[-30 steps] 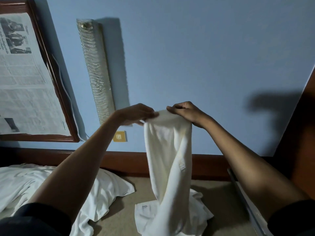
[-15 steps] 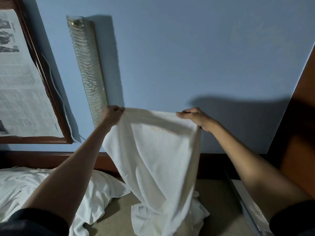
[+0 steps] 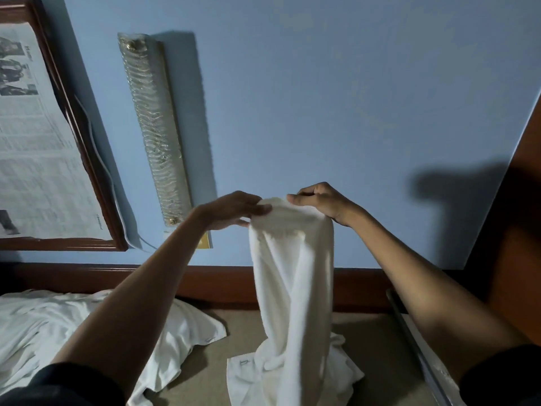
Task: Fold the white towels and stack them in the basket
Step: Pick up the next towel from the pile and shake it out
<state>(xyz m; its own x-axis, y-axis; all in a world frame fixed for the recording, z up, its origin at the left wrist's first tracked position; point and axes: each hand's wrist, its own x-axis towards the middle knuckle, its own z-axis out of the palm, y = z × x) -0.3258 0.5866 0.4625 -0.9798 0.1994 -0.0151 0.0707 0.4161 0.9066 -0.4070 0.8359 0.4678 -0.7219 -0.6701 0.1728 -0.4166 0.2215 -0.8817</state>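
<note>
Blue wall (image 3: 322, 98): the backdrop in my feed, with a framed newspaper (image 3: 35, 142) and a ribbed glass lamp (image 3: 155, 127) hanging at left.
Carpet (image 3: 374, 347): tan floor below the wooden skirting. No basket shows anywhere in my view.
Linen heap (image 3: 44, 326): crumpled white cloth at left on the carpet, unfolded.
Held towel (image 3: 292, 288): hangs lengthwise from both hands, its lower end bunched on the carpet. Half a second ago it was spread wide; now its top corners meet, so I judge the first halving done.
Left hand (image 3: 231, 212): has closed in on the right, fingers gripping the towel's top edge.
Right hand (image 3: 319, 202): fingers curled over the same edge, pinching it.
Remaining: further folds, then stacking.
</note>
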